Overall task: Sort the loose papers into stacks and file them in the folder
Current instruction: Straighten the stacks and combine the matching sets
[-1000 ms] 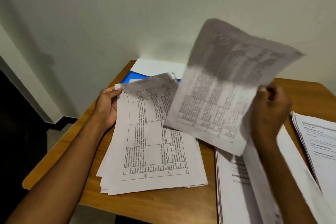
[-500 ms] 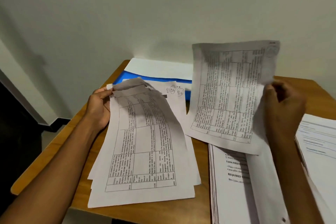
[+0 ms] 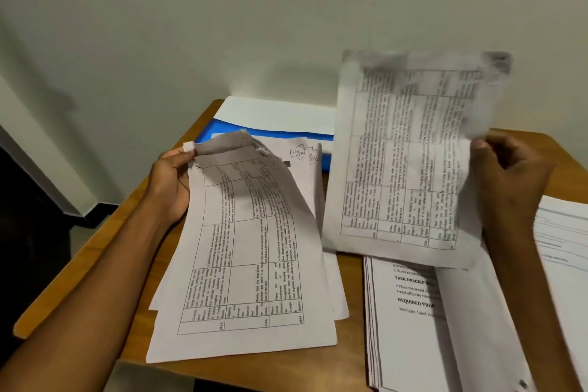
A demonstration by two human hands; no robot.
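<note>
On the desk, the left hand pinches the top sheet of a loose pile, its grip clamped on the curled corner. Behind lies a blue folder. The right hand grips a raised table sheet above a printed stack.

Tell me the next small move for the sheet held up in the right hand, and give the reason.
Probably lower the raised sheet onto one of the stacks on the table. The right hand pinches it in the air, clear of every stack, while the left hand lifts the top corner of the left stack, whose table print looks similar.
</note>
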